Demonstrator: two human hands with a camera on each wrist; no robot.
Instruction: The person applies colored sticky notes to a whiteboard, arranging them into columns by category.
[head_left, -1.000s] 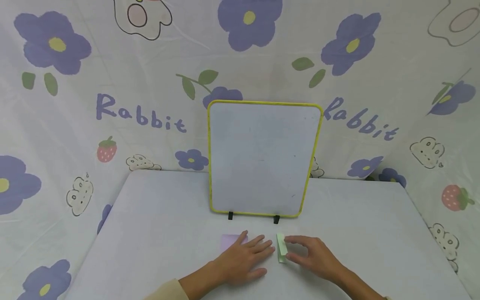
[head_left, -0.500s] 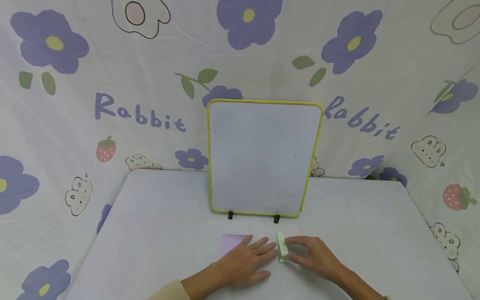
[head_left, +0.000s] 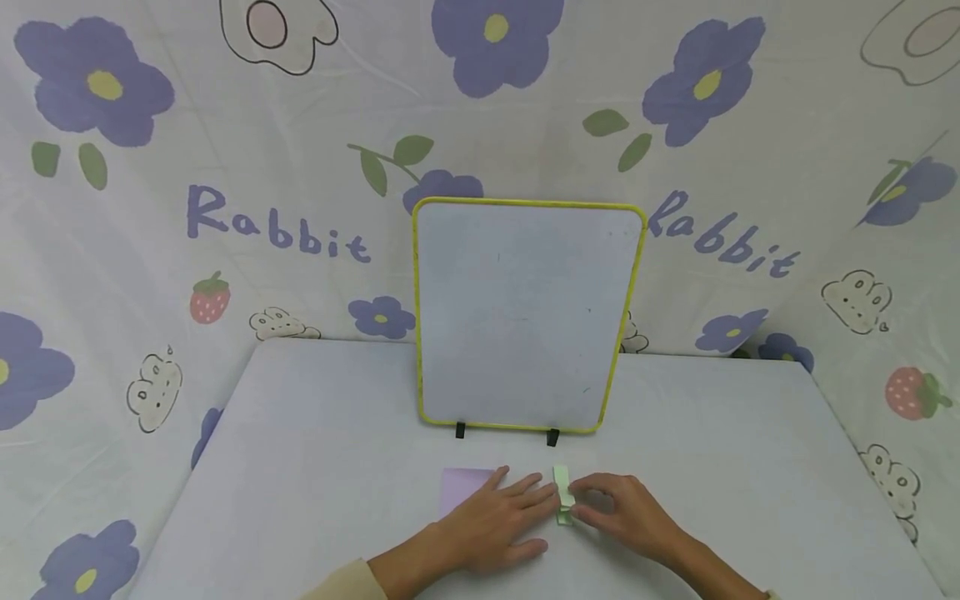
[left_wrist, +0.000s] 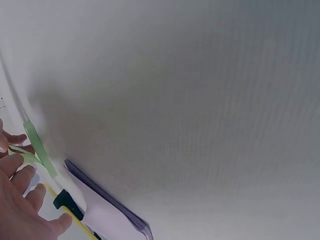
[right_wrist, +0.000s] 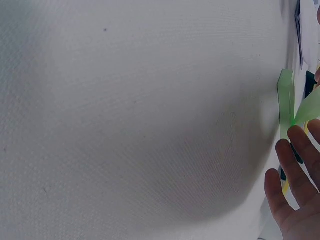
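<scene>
A narrow folded strip of pale green paper (head_left: 562, 482) lies on the table between the two hands, with a part of it raised in the left wrist and right wrist views. My right hand (head_left: 630, 515) pinches the strip's right side with thumb and index finger. Fingers straight and spread, my left hand (head_left: 491, 527) rests palm down, its fingertips touching the strip's left side. Beneath and behind the left hand is a flat sheet of purple paper (head_left: 461, 487), partly hidden by it. The green strip (right_wrist: 285, 97) stands close to the fingers in the right wrist view.
A whiteboard (head_left: 525, 317) with a yellow frame stands behind the papers on small black feet (head_left: 552, 437). Around the white table (head_left: 322, 433) hangs a cloth (head_left: 300, 150) printed with flowers, rabbits and strawberries.
My left hand has slid slightly right, to the strip's edge, uncovering more of the purple paper. The raised flap of the green paper has shifted under the right fingers.
</scene>
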